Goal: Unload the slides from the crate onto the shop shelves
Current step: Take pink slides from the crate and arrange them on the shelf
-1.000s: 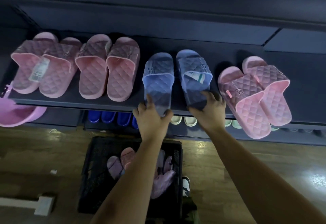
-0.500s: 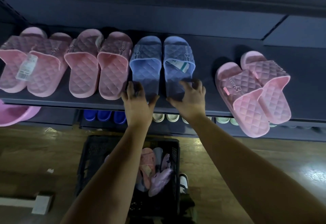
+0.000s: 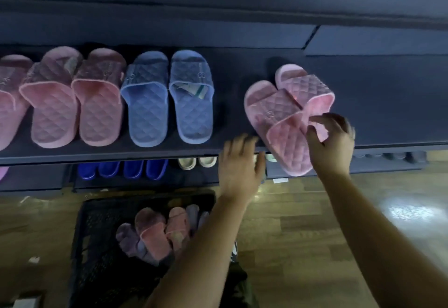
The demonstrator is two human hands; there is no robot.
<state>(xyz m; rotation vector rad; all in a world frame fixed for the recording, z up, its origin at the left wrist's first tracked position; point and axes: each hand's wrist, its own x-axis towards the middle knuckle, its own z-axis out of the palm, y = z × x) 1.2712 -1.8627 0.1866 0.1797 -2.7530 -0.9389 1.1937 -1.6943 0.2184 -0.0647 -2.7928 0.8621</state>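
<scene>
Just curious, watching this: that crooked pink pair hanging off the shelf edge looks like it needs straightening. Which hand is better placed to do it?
Probably the right hand: its fingers already curl over the crooked pink pair. The left hand hovers open at the shelf edge, beside the pair.

Blue quilted slides [image 3: 167, 99] sit paired mid-shelf [image 3: 388, 104]; a skewed pink pair [image 3: 283, 116] overhangs the front edge; more pink slides [image 3: 155, 232] fill the black crate [image 3: 97, 247].

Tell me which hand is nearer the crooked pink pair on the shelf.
Right. The right hand is at the crooked pink pair, fingers over its heels; the left hand is beside it at the shelf edge.
</scene>
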